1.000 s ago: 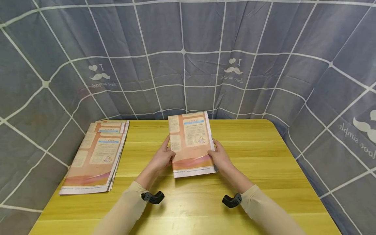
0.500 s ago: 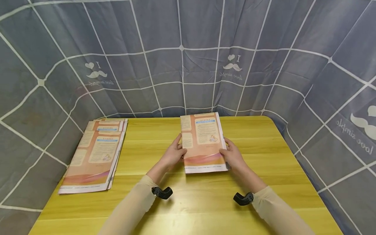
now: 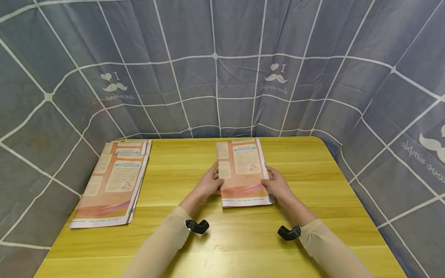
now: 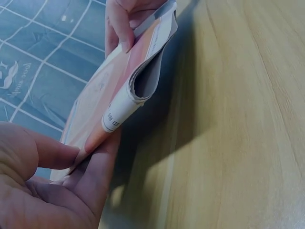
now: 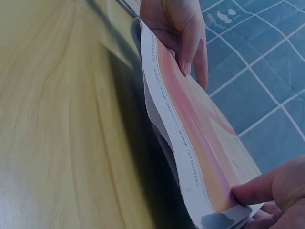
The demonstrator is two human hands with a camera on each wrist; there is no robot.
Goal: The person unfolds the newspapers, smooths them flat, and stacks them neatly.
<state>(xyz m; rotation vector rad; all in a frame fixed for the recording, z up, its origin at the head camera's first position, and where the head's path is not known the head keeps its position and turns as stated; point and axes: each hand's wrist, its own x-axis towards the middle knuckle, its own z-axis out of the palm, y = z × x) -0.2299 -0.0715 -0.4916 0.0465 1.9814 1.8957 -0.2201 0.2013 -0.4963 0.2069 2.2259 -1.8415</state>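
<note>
A folded newspaper (image 3: 243, 173), printed in orange and pink with a white lower margin, is held between both hands above the middle of the table. The left hand (image 3: 209, 181) pinches its left, folded edge, thumb on top and fingers beneath. At the opposite edge the right hand (image 3: 278, 185) grips it the same way. Both wrist views show the newspaper (image 4: 121, 107) raised off the wood, its layers gaping a little at the near end. In the right wrist view the right thumb presses on the printed face near a corner of the newspaper (image 5: 190, 129).
A stack of similar folded newspapers (image 3: 111, 185) lies at the left of the yellow wooden table (image 3: 222, 247), its sheets slightly staggered. A grey-blue checked curtain (image 3: 236, 81) surrounds the table's back and sides. Each wrist wears a black camera mount (image 3: 197, 226).
Both hands have carried the newspaper to the right, then slightly toward the person and lower. The grip looks the same throughout. The stack at the left stays put.
</note>
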